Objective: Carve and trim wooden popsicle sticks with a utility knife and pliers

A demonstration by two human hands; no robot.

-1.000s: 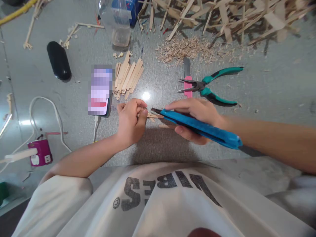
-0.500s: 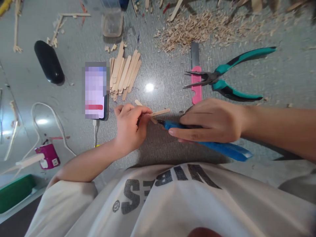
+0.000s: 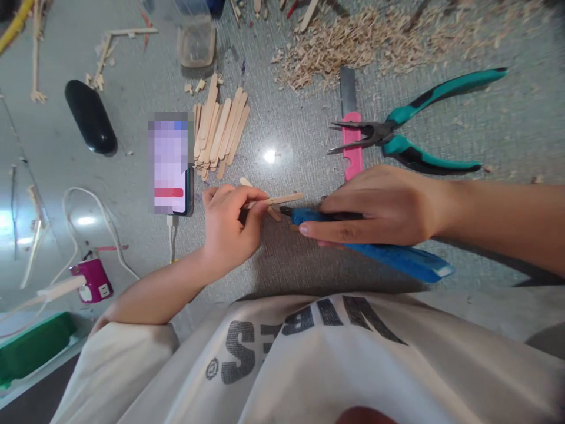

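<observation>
My left hand (image 3: 232, 224) pinches a thin wooden craft stick (image 3: 286, 200) between thumb and forefinger; the stick points right. Other stick ends show by the fingers, above and below them. In my right hand (image 3: 375, 206) is a pair of blue-handled pliers (image 3: 392, 261), their small dark jaws just right of the left fingertips, close to the lower stick end. Whether the jaws touch wood I cannot tell. A fan-shaped pile of craft sticks (image 3: 223, 129) lies above my left hand.
Teal-handled long-nose pliers (image 3: 406, 135) lie across a pink-handled blade (image 3: 352, 141) behind my right hand. A phone (image 3: 170, 165) on a cable, a black case (image 3: 90, 116), a purple charger (image 3: 92, 281) and a plastic box (image 3: 197, 42) stand left. Wood shavings (image 3: 344, 50) cover the back.
The view has shifted slightly. Both hands keep their hold, and the blue pliers' jaws have moved a little left and up, closer to the left fingertips.
</observation>
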